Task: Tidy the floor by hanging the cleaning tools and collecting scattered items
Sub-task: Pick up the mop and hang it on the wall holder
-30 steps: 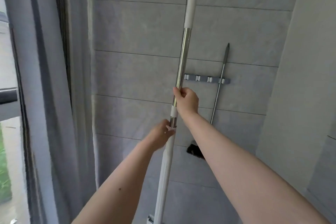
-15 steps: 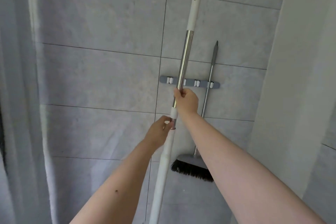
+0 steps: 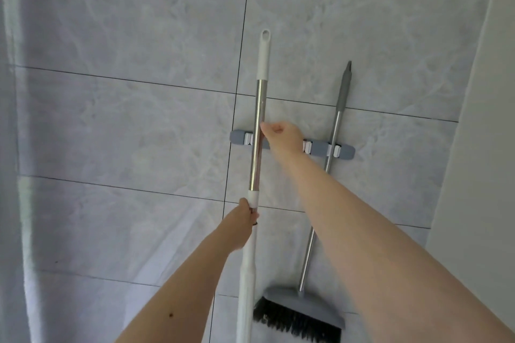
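Note:
A mop handle (image 3: 257,142), steel above and white below, stands upright against the grey tiled wall. It lies across the left end of the grey wall rack (image 3: 320,149). My left hand (image 3: 242,227) grips the handle just under its white collar. Higher up, at rack height, my right hand (image 3: 282,139) has curled fingers just right of the steel section, with its thumb tip on the pole. Whether the handle sits in a clip is hidden behind the pole. A grey broom (image 3: 302,310) hangs from the rack's right clip, bristles down.
A pale curtain (image 3: 12,161) hangs along the left edge. A plain white wall (image 3: 485,133) juts forward at the right, forming a corner close to the broom. One free white clip (image 3: 306,147) shows between the mop handle and the broom.
The view has moved closer and right. The mop handle has shifted onto the rack's left end. My right hand has slid up the pole to rack height; my left hand keeps its grip.

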The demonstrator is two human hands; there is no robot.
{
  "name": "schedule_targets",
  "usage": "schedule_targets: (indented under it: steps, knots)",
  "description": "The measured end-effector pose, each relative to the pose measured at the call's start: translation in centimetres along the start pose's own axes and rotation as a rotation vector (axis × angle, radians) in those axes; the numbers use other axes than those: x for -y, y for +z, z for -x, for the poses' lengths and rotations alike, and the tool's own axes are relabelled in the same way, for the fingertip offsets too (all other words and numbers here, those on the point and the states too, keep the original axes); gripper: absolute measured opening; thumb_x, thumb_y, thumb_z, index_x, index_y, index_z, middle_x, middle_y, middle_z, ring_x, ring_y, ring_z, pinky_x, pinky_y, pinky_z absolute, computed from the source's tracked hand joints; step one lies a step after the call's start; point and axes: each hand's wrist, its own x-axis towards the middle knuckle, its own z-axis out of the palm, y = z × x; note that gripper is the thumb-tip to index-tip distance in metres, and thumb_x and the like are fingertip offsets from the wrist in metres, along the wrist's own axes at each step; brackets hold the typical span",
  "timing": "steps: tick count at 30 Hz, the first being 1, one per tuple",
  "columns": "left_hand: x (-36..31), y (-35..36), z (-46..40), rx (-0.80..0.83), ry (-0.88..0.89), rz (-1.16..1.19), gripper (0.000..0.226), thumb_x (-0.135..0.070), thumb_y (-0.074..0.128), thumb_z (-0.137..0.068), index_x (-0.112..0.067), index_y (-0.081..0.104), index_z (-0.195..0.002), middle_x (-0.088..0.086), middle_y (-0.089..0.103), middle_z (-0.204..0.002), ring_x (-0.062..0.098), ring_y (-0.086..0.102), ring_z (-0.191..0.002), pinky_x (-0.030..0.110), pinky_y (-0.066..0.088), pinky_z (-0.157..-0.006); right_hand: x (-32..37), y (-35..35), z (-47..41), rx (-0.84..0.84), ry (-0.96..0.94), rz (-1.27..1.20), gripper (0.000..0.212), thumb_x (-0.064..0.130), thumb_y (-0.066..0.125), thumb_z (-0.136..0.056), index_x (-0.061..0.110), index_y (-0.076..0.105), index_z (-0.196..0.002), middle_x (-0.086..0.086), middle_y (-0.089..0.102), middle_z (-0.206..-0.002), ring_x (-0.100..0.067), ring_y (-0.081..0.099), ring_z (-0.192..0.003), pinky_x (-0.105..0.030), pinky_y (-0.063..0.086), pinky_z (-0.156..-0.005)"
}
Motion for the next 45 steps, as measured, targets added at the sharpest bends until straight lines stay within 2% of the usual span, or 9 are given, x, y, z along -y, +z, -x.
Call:
schedule_targets:
  steps: [7, 14, 18, 21, 26, 32, 36, 43, 45]
  knots:
    - [1.7, 0.1, -4.2, -0.002, -0.115, -0.155, 0.041, -0.01, 0.033, -0.101, -0.027, 0.02, -0.067, -0.013, 0.037, -0.069, 0.01, 0.047, -0.068, 0.021, 0.035, -0.067, -0.7, 2.3, -4.4, 0.008, -0.006, 0.047, 0.027, 0.031, 0.063, -0.087, 0.007, 0.07, -0.097, -0.008, 0.072, -0.102, -0.022, 0.064, -0.094, -0.029, 0.048, -0.081]
    - [2.3, -0.4, -6.3, 0.004, -0.077, -0.243, 0.043, -0.01, 0.041, -0.099, -0.024, 0.017, -0.067, -0.008, 0.039, -0.066, 0.021, 0.05, -0.072, 0.029, 0.038, -0.063, -2.1, 2.7, -6.9, -0.002, -0.019, 0.075, 0.025, 0.034, 0.066, -0.084, 0.009, 0.069, -0.082, 0.0, 0.06, -0.068, -0.015, 0.054, -0.06, -0.02, 0.035, -0.05]
    - [3.2, -1.1, -6.9, -0.005, -0.099, -0.27, 0.021, -0.008, 0.037, -0.098, -0.016, 0.03, -0.081, 0.002, 0.044, -0.075, 0.031, 0.063, -0.088, 0.037, 0.041, -0.07, -1.9, 3.3, -7.2, 0.044, -0.052, 0.113, 0.03, 0.037, 0.07, -0.081, 0.007, 0.071, -0.087, -0.002, 0.069, -0.078, -0.019, 0.065, -0.074, -0.03, 0.054, -0.072]
    - [3.6, -1.6, -7.4, 0.015, -0.128, -0.28, 0.004, -0.009, 0.036, -0.099, -0.009, 0.035, -0.095, 0.004, 0.047, -0.083, 0.033, 0.063, -0.094, 0.029, 0.037, -0.068, -1.8, 3.6, -7.4, 0.052, -0.051, 0.122, 0.03, 0.038, 0.071, -0.08, 0.009, 0.072, -0.088, -0.005, 0.073, -0.088, -0.022, 0.068, -0.087, -0.039, 0.055, -0.085]
    - [3.1, -2.1, -7.9, -0.024, -0.157, -0.353, 0.039, -0.023, 0.039, -0.1, 0.001, 0.035, -0.131, 0.018, 0.057, -0.121, 0.034, 0.058, -0.113, 0.041, 0.046, -0.093, -1.7, 3.8, -7.4, 0.03, -0.047, 0.099, 0.031, 0.042, 0.075, -0.075, 0.014, 0.073, -0.089, 0.0, 0.073, -0.085, -0.02, 0.07, -0.088, -0.041, 0.055, -0.088]
    - [3.8, -1.6, -7.9, -0.037, -0.11, -0.34, 0.012, -0.013, 0.04, -0.098, -0.011, 0.029, -0.096, 0.007, 0.048, -0.093, 0.023, 0.051, -0.081, 0.033, 0.04, -0.069, -1.5, 3.9, -6.6, -0.049, -0.032, 0.108, 0.025, 0.045, 0.076, -0.073, 0.021, 0.07, -0.08, 0.003, 0.072, -0.084, -0.019, 0.069, -0.086, -0.037, 0.054, -0.083]
    - [3.6, -1.8, -8.2, -0.047, -0.114, -0.345, 0.008, -0.016, 0.041, -0.099, -0.01, 0.036, -0.101, 0.011, 0.058, -0.093, 0.032, 0.062, -0.095, 0.034, 0.04, -0.07, -1.2, 4.1, -6.2, -0.097, -0.018, 0.118, 0.023, 0.046, 0.075, -0.073, 0.026, 0.063, -0.07, 0.005, 0.07, -0.079, -0.018, 0.068, -0.083, -0.028, 0.046, -0.07]
    - [3.7, -1.5, -8.6, -0.065, -0.139, -0.346, 0.01, -0.021, 0.041, -0.099, -0.014, 0.035, -0.103, 0.018, 0.061, -0.115, 0.034, 0.061, -0.108, 0.038, 0.046, -0.082, -1.2, 4.8, -6.4, -0.147, -0.009, 0.175, 0.028, 0.044, 0.074, -0.075, 0.017, 0.071, -0.08, -0.001, 0.075, -0.086, -0.022, 0.069, -0.084, -0.031, 0.048, -0.072]
    - [3.8, -1.1, -8.8, -0.079, -0.124, -0.321, 0.01, -0.019, 0.041, -0.099, -0.014, 0.033, -0.099, 0.017, 0.061, -0.107, 0.035, 0.062, -0.106, 0.036, 0.042, -0.074, -1.4, 5.2, -6.8, -0.166, -0.001, 0.198, 0.03, 0.043, 0.073, -0.077, 0.015, 0.07, -0.086, -0.001, 0.074, -0.087, -0.023, 0.068, -0.084, -0.028, 0.045, -0.069]
